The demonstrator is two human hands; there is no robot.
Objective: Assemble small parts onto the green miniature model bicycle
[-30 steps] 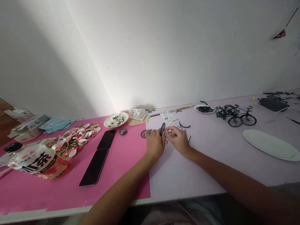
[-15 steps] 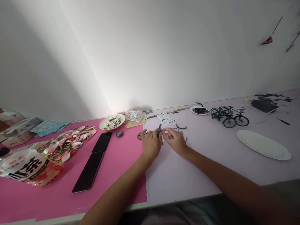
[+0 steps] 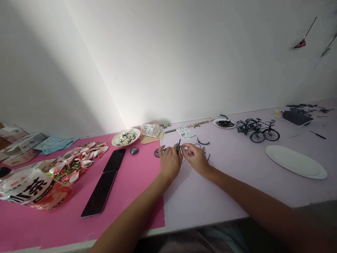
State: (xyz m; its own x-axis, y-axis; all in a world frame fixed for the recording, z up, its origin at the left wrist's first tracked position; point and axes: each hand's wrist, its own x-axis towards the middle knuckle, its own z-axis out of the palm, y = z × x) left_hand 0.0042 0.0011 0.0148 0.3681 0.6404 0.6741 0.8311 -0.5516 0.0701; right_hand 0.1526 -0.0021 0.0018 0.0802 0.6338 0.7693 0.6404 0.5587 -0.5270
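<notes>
Over the pale mat, my left hand (image 3: 170, 160) is closed on a small dark bicycle part (image 3: 179, 144) that sticks up between its fingers. My right hand (image 3: 194, 157) is pinched right beside it, fingertips at the part; whatever it grips is too small to make out. A dark toy wheel (image 3: 157, 152) lies just left of my left hand, partly covered by it. Beyond my right hand rests a curved black strip (image 3: 203, 141), and a short dark rod (image 3: 209, 157) lies at its side.
Model bicycles (image 3: 259, 130) stand to the right, behind a white oval plate (image 3: 295, 162). A small plate (image 3: 216, 123) holds black parts. Printed sheet (image 3: 186, 133) lies ahead. Leftward are a mouse (image 3: 134, 150), a folding phone (image 3: 100, 191), pink-and-white pieces (image 3: 89, 151) and a drink bottle (image 3: 37, 189).
The dark part in my left hand has turned slightly and now looks thinner and more upright. Both hands stay in nearly the same place.
</notes>
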